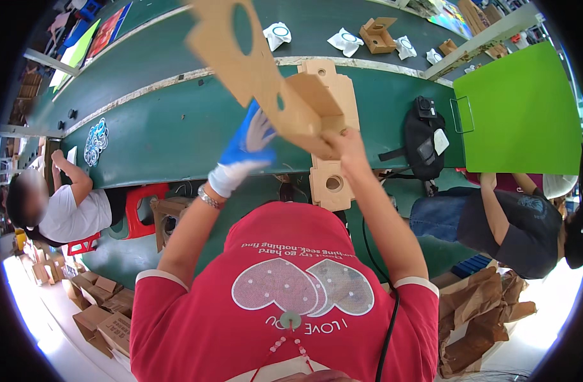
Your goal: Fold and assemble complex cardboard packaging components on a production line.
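Note:
A brown cardboard box [304, 114], partly folded, is raised above the green workbench. Its long flap [224, 38] with round cutouts stretches up to the left and is blurred. My right hand [347, 149] is bare and closed on the box's near right corner. On my left hand [250, 140] is a blue and white glove; its fingers look stretched out beside the flap's lower edge, slightly smeared, and I cannot tell whether they touch it. Under the box lie flat cardboard blanks [333, 181] with round holes, overhanging the bench's near edge.
Beyond the green bench [177, 121] runs a dark conveyor [177, 48] carrying white bagged items [346, 41] and an open small box [378, 36]. Blue and white rings [96, 143] lie left. A black bag [424, 143] and a green board [520, 108] are right. People sit at both sides.

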The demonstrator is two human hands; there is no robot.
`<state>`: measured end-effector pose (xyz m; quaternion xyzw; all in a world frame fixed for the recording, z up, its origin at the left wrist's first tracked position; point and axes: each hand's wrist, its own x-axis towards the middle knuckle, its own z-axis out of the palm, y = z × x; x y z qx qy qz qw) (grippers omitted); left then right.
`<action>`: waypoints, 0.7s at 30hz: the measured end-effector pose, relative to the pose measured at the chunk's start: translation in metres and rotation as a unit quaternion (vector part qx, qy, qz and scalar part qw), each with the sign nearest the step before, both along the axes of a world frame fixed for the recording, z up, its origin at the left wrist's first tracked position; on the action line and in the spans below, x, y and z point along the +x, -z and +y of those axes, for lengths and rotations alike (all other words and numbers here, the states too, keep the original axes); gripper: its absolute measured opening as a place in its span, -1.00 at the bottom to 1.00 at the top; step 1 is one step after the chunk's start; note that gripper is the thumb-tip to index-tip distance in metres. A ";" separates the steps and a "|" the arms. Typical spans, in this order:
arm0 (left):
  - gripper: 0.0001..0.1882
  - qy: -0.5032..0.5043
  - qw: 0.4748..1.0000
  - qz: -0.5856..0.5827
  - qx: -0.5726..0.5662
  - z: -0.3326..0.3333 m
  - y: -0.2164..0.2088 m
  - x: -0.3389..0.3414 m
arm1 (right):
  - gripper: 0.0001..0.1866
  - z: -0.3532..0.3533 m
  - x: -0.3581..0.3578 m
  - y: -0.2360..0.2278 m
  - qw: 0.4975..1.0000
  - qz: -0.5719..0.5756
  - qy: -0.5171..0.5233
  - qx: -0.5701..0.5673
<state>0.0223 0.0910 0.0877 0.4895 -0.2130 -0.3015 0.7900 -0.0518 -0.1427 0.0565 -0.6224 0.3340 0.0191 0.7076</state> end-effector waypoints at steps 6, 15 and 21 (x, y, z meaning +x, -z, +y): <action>-0.18 -0.097 0.987 -0.125 -0.002 -0.022 -0.010 -0.024 | -0.37 0.063 -0.023 -0.065 0.990 -0.094 -0.058 0.092; -0.48 -0.104 0.950 0.264 -0.130 -0.039 0.021 -0.020 | -0.02 0.051 -0.044 -0.048 0.976 -0.157 -0.096 -0.113; -0.38 0.008 0.914 0.350 -0.206 -0.031 0.020 -0.019 | -0.10 0.029 -0.056 -0.041 0.971 -0.205 -0.088 0.083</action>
